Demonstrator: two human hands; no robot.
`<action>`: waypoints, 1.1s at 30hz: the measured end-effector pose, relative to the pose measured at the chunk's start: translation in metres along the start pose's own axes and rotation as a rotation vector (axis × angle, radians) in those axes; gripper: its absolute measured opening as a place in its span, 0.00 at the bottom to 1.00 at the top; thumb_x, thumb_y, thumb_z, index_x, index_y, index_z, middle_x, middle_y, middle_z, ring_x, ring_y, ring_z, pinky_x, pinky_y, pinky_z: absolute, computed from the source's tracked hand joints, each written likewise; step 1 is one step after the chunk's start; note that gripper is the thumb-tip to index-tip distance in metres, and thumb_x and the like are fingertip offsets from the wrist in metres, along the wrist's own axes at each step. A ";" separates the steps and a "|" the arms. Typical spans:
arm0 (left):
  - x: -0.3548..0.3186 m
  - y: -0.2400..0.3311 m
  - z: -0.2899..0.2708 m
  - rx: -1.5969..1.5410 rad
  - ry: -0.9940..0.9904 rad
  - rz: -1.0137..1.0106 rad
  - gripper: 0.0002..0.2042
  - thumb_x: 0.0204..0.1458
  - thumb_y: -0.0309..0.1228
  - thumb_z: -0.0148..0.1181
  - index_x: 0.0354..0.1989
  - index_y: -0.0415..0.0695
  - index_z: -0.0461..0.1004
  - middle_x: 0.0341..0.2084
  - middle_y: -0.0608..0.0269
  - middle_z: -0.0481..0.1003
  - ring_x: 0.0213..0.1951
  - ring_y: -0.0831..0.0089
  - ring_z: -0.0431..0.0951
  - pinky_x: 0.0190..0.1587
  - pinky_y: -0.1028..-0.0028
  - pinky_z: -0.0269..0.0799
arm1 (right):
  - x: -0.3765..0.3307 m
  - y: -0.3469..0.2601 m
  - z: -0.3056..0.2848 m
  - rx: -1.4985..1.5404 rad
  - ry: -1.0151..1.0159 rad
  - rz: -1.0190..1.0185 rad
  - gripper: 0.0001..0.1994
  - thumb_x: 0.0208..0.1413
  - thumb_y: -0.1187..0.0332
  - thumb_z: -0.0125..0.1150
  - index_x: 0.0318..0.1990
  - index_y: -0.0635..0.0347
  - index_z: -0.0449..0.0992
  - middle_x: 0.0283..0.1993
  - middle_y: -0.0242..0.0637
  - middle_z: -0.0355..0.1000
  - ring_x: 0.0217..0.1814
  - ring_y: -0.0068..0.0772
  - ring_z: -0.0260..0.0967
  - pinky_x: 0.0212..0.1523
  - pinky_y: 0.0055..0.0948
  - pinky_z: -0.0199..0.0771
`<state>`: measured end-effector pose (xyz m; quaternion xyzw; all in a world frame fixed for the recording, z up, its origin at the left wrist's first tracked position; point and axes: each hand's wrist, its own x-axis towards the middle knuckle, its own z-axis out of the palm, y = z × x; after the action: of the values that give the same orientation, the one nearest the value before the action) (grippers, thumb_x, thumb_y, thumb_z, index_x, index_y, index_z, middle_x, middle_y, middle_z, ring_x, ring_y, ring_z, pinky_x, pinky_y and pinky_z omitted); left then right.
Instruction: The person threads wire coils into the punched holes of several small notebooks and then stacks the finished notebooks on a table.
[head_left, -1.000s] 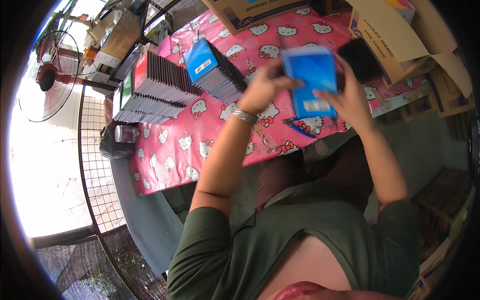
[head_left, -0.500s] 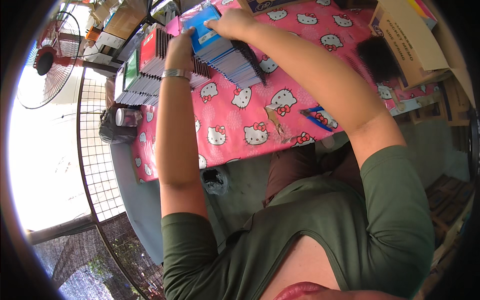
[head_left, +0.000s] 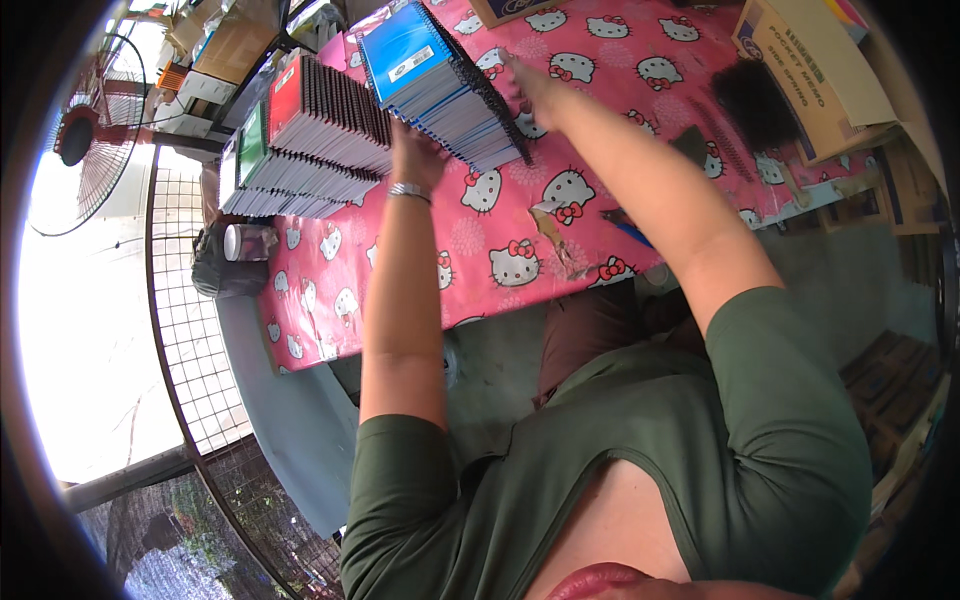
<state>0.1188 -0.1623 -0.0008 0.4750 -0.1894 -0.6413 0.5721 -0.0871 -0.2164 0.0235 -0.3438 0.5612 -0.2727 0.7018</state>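
A tall stack of spiral notebooks with a blue cover (head_left: 403,60) on top stands at the far middle of the table, its black coils facing right. My left hand (head_left: 415,158) is low against the stack's near left side, between it and the red stack, its fingers apart and partly hidden. On the other side, my right hand (head_left: 535,92) is held off the coils with its fingers stretched out and nothing in them. Left of the blue stack are spiral notebooks with a red cover (head_left: 287,97) and others with a green cover (head_left: 255,140).
A pink cat-print cloth (head_left: 400,300) covers the table. Blue-handled pliers (head_left: 630,230) lie partly behind my right forearm, near a torn brown scrap (head_left: 553,235). Black coils (head_left: 755,115) are heaped beside an open cardboard box (head_left: 805,85). A jar (head_left: 246,242) stands at the left edge.
Both hands have come off the top of the blue stack. The left slid down to its near left side; the right moved right and nearer, leaving the blue cover in full view.
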 end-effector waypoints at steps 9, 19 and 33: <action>-0.029 -0.069 -0.028 0.042 0.023 0.060 0.29 0.60 0.55 0.43 0.64 0.51 0.64 0.62 0.65 0.67 0.61 0.64 0.66 0.60 0.61 0.61 | -0.018 0.092 0.050 0.348 -0.186 -0.263 0.37 0.64 0.39 0.38 0.69 0.60 0.57 0.67 0.42 0.62 0.69 0.36 0.57 0.67 0.38 0.55; -0.163 -0.077 -0.096 -0.032 0.128 0.025 0.29 0.62 0.52 0.43 0.64 0.45 0.63 0.62 0.59 0.67 0.62 0.61 0.67 0.66 0.59 0.60 | -0.109 0.204 0.122 0.104 0.060 -0.187 0.46 0.60 0.33 0.34 0.73 0.65 0.41 0.76 0.58 0.37 0.78 0.58 0.32 0.74 0.50 0.36; -0.214 -0.098 -0.220 -0.010 0.351 0.280 0.16 0.65 0.43 0.44 0.51 0.47 0.70 0.46 0.64 0.74 0.48 0.67 0.72 0.53 0.63 0.68 | -0.136 0.170 -0.009 -0.990 -0.022 -0.802 0.39 0.54 0.38 0.55 0.64 0.58 0.64 0.65 0.54 0.60 0.68 0.55 0.56 0.65 0.45 0.57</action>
<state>0.2235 0.1259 -0.0989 0.5455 -0.1478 -0.4641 0.6821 -0.1262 -0.0092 -0.0300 -0.8136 0.4412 -0.2190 0.3090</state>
